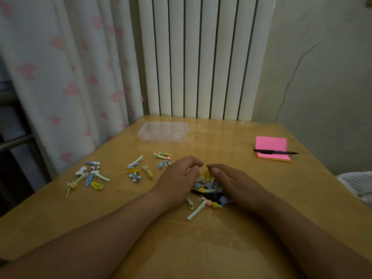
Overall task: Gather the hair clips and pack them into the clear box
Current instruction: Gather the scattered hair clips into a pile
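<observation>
Table (241, 228): glossy wood, seen from above and near; it carries everything below.
Box (163, 132): clear, divided into compartments, lying flat at the far side of the table, left of centre; well apart from both hands; whether its lid is down cannot be told.
Pile (207, 188): small clips in white, blue and yellow heaped between the two hands, with a dark piece under them; its kind cannot be told.
Left hand (179, 178): set on its edge against the pile's left side; fingers curled inward over the far edge; whether they pinch a clip cannot be told.
Right hand (235, 183): set against the pile's right side; fingers loosely bent, thumb tip showing, nothing gripped; its fingertips lie close to those of the left hand but do not touch them.
Stray clip (197, 211): long and white, on the near side of the pile, just outside the hands, with a few shorter ones beside it.
Far cluster (163, 158): a few clips just beyond the left hand.
Middle cluster (136, 170): clips left of the left hand, apart from it.
Left cluster (90, 176): clips near the table's left edge, well apart from the hands.
Notes (271, 144): pink pad at the far right.
Pen (275, 152): black, lying across the notes.
Backdrop: white radiator (201, 57); curtain (70, 77) with pink hearts to its left.
</observation>
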